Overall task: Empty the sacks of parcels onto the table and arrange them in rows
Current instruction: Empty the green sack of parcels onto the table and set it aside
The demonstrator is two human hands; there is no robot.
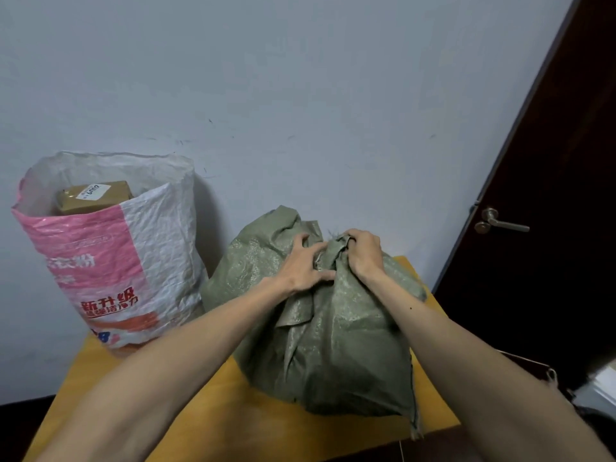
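Nearest the camera, two bare forearms reach forward over the yellow table (200,411), whose front part lies bare in front of the green sack (333,345). The green sack, a bulging woven bag, sits on the table's right half, with its lower corner hanging at the near right edge. Its mouth is gathered into a bunch at the top, and no parcels from it can be seen.

Both hands are at that bunch. The left hand (305,265) is on the bunch's left side, its fingers spread and bent, clutching the crumpled fabric between fingers and thumb. The right hand (363,251), touching the bunch from the right, has its fingers curled tightly round the twisted neck of the fabric.

To the left of the green sack, just beside it and farther back, a white and pink sack (133,261) stands upright on the table with its mouth open. A brown parcel (93,195) with a white label shows inside its top.

Behind the green sack rises a pale wall. To its right stands a dark door (550,228) with a metal handle (500,223).
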